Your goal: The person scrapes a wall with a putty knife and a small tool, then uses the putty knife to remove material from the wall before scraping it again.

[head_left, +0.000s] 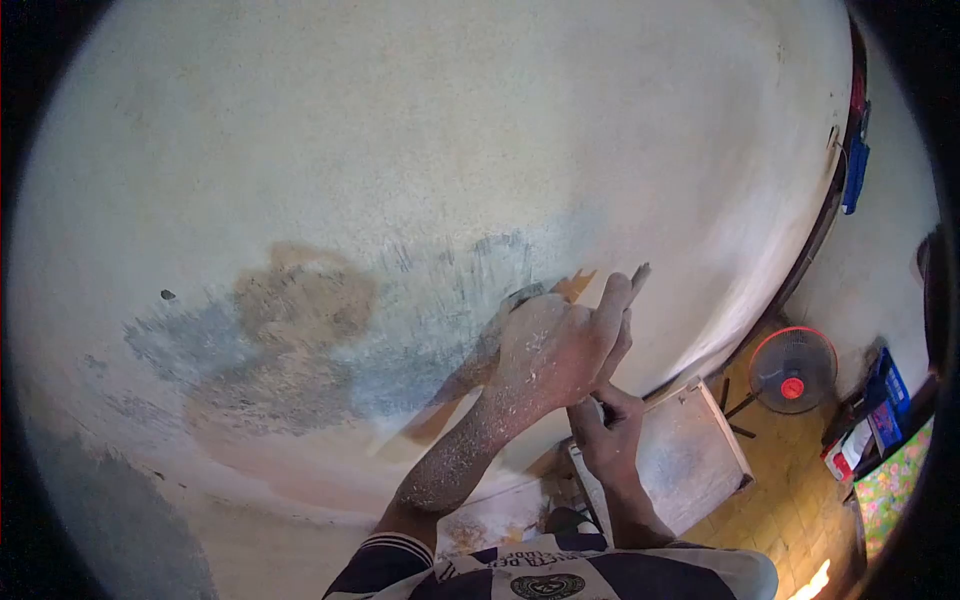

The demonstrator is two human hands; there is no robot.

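Note:
My left hand (555,345), dusted with white powder, is closed with its back to me, close to the wall (420,150). A grey edge shows past its knuckles, and a thin grey tip (641,272) sticks out beyond the thumb. What it grips is mostly hidden. Just below, my right hand (608,430) is closed too, its curled fingers right by the heel of the left hand; anything inside them is hidden. To the left of my hands, the pale wall has a rough, scraped grey-blue patch (400,370) with a brownish stain (305,295).
A small dark hole (168,295) marks the wall at left. Below right stands a white dusty panel or tabletop (690,460) with a wooden edge. Beyond it, a red-rimmed fan (792,370) stands on the yellowish tiled floor (800,480), near blue items (885,410) and floral cloth (895,490).

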